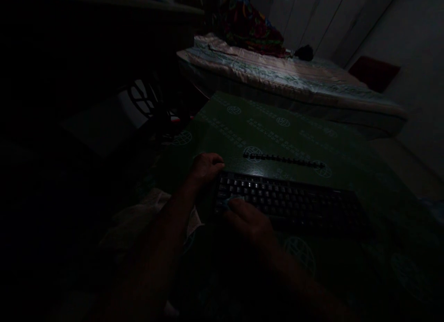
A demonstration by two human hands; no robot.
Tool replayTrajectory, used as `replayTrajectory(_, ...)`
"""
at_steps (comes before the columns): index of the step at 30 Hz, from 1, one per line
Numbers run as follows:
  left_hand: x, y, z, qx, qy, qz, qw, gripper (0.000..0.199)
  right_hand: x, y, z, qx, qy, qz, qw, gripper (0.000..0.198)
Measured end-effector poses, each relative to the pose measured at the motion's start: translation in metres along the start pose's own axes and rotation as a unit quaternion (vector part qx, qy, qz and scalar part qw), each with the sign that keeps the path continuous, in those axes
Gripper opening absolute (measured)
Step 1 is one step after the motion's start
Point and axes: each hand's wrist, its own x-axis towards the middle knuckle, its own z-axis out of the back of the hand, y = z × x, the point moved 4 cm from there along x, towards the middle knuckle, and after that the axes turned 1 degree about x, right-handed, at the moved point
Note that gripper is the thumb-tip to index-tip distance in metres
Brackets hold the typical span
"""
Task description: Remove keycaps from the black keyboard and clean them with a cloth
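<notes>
A black keyboard (294, 199) lies on a green tabletop (239, 130) with a printed globe pattern. My left hand (207, 167) is at the keyboard's far left corner, its fingers bent and closed against the edge. Over the left end of the keys, my right hand (251, 219) presses down with a light blue cloth (236, 200) bunched under its closed fingers. Beyond the keyboard lies a row of small black keycaps (284, 160), loose on the table. Deep shadow hides much of both hands.
A pale cloth (154, 201) lies by my left forearm. Past the table is a bed (294, 77) with a red patterned bundle (251, 28) on it. At left, a dark table stands with a wheel (140, 97) under it. A white wall (423, 90) closes the right side.
</notes>
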Motion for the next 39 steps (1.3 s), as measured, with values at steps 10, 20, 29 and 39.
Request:
replayTrajectory(10, -0.001, 0.002, -0.002, -0.017, 0.003, 0.01, 1.0, 0.027, 0.021, -0.04, -0.01, -0.017, 0.069, -0.094, 0.993, 0.023)
replayTrajectory(20, -0.001, 0.004, -0.002, -0.012, -0.004, 0.002, 1.0, 0.025, 0.035, -0.008, -0.033, 0.064, 0.076, -0.044, 0.994, 0.013)
replayTrajectory(29, 0.001, 0.007, -0.003, -0.015, -0.004, -0.001, 1.0, 0.024, 0.028, 0.011, -0.047, 0.077, 0.085, 0.029, 0.993, 0.013)
replayTrajectory(39, 0.002, 0.004, 0.001, -0.005, 0.002, 0.004, 1.0, 0.03, 0.011, -0.015, -0.009, 0.005, 0.008, -0.036, 0.999, 0.015)
